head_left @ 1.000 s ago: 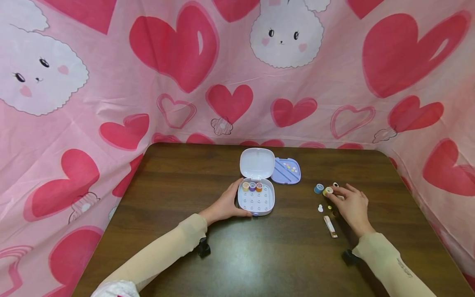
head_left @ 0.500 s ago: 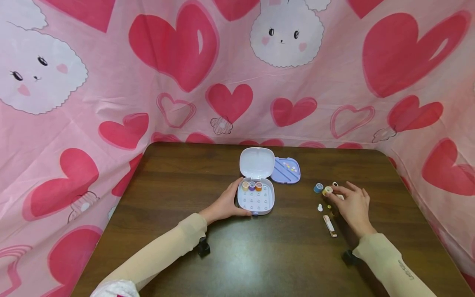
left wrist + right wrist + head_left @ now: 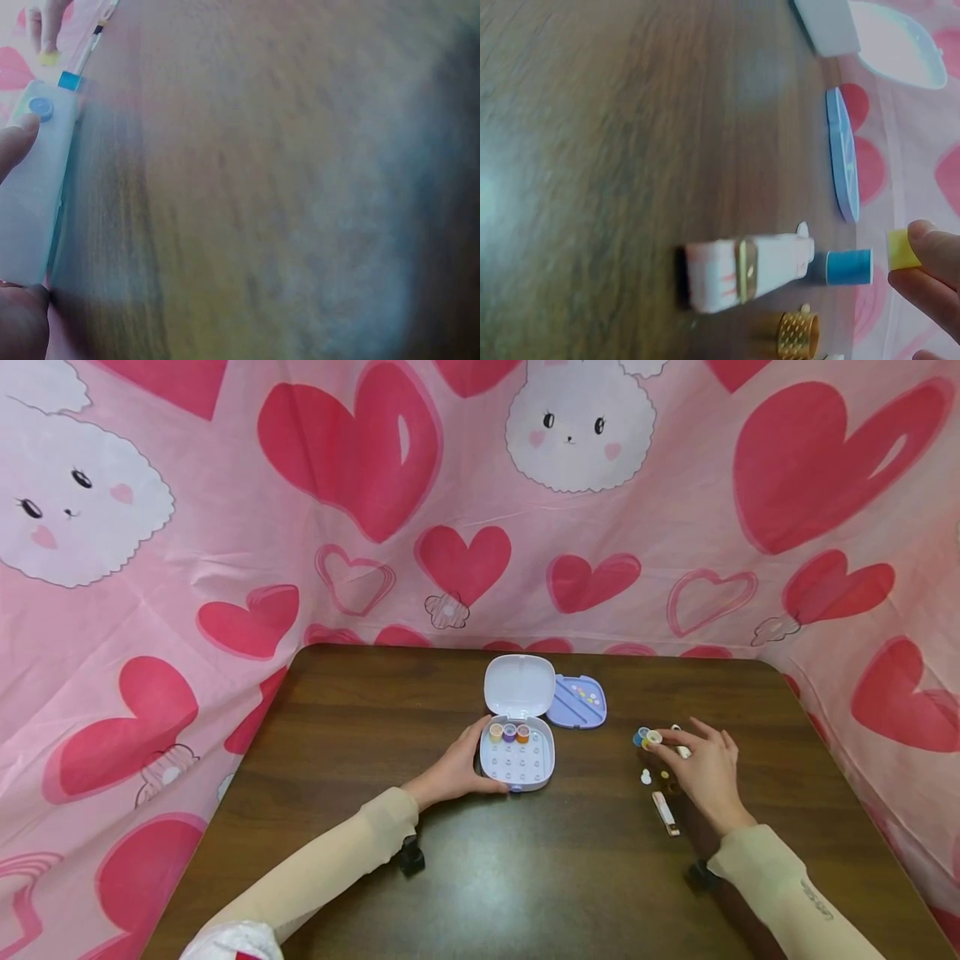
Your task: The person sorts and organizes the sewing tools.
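Observation:
My left hand (image 3: 453, 770) holds the left side of an open white sewing box (image 3: 546, 777), its thumb at the front near the latch (image 3: 41, 109). Rows of small pegs fill the box floor, and cream, purple and orange thread spools (image 3: 522, 734) stand along the back row. Thumb and finger of my right hand (image 3: 708, 770) pinch a yellow thread spool (image 3: 902, 250) above the table. A blue thread spool (image 3: 849, 267) stands on the wood; the yellow one partly overlaps it in the head view.
A lilac tray (image 3: 573, 713) with several small buttons lies behind the box, to its right. Near my right hand are a gold thimble (image 3: 799, 335), a white strip (image 3: 665, 813) with red marks and a gold band, and a small white piece (image 3: 646, 777). A pink heart-print cloth (image 3: 465, 460) hangs behind.
The yellow spool has risen and shifted left in my right hand, from beside the blue spool to overlapping it in view. My left hand and the box stay in place.

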### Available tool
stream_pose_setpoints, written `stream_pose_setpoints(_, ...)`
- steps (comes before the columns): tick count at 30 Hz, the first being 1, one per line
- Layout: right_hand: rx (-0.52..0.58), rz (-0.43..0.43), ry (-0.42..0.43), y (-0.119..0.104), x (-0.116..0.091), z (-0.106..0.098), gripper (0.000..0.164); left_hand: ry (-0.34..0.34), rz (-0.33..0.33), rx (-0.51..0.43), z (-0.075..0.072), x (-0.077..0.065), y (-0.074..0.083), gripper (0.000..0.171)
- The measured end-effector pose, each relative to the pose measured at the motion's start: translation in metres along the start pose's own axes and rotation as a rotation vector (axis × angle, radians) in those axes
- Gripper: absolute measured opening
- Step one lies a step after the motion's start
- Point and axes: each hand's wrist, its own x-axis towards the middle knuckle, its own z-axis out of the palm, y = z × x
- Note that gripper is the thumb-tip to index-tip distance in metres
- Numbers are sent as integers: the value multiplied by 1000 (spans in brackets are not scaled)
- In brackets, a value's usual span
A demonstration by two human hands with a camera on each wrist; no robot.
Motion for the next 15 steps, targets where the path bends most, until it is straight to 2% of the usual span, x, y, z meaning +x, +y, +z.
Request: stream_pose_setpoints(15, 6, -41, -55, -21, 4, 8, 26, -3, -14, 4, 0, -1, 2, 125)
